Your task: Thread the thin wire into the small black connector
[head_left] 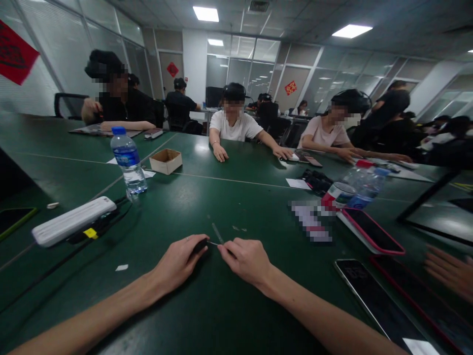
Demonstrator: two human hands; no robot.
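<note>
In the head view, my left hand is closed around a small black object, whose kind I cannot make out. A thin, light, metallic-looking piece spans the short gap between my hands. The fingertips of my right hand are pinched at that piece's right end; the fingers hide the rest of it. Just beyond the right fingertips, a narrow clear strip shows against the green table. Both hands are low over the table, close together.
Left are a white power strip with black cables, a water bottle and an open small box. Right lie phones and tilted-looking bottles. Another person's hand is at the right edge; people sit opposite.
</note>
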